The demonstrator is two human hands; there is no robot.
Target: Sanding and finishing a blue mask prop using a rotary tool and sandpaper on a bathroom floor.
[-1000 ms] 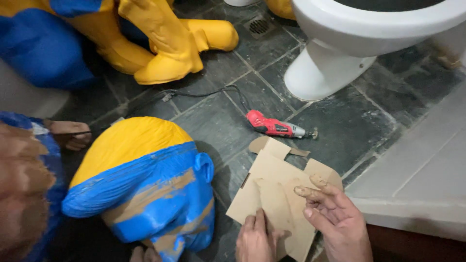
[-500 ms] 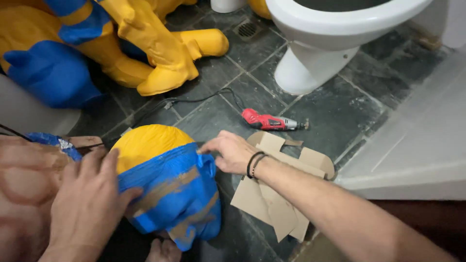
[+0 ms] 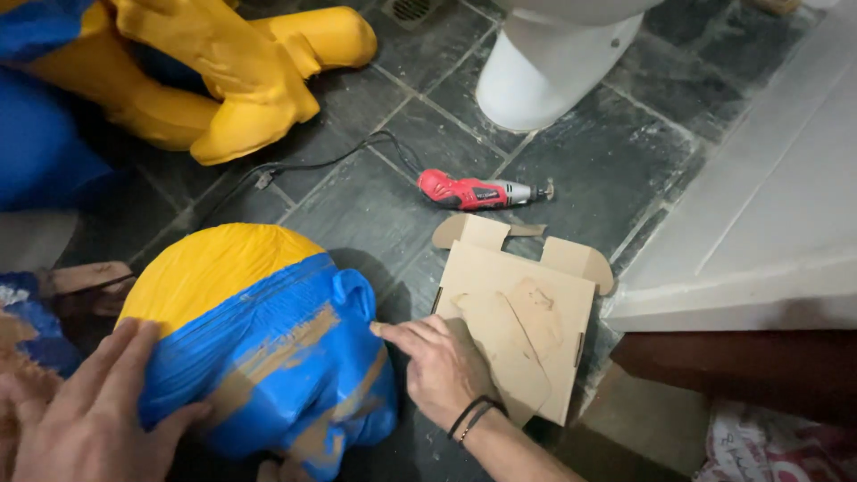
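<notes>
My left hand (image 3: 89, 411) lies flat and spread wide on the lower left side of the mask (image 3: 259, 344), fingers splayed over its blue part; it grips nothing. My right hand (image 3: 442, 366) is also open and holds nothing: the index finger is stretched out, its tip touching the right edge of the mask's blue face, the other fingers loosely curled. Two dark bands sit on that wrist.

The mask is a large rounded head, yellow on top, blue below, with brown patches where the blue is worn. It rests on the dark tiled floor (image 3: 589, 161) near the lower left of the view.

Just right of my right hand lies a flat cardboard piece (image 3: 527, 321) with folded tabs, part of it under my hand. Beyond its far edge lies a red rotary tool (image 3: 478, 190), its black cord (image 3: 312, 165) running left across the tiles. A white toilet base (image 3: 553, 67) stands at the top. Large yellow boot shapes (image 3: 241, 71) and a blue form occupy the upper left corner. A pale raised ledge (image 3: 768, 205) runs along the right edge.
</notes>
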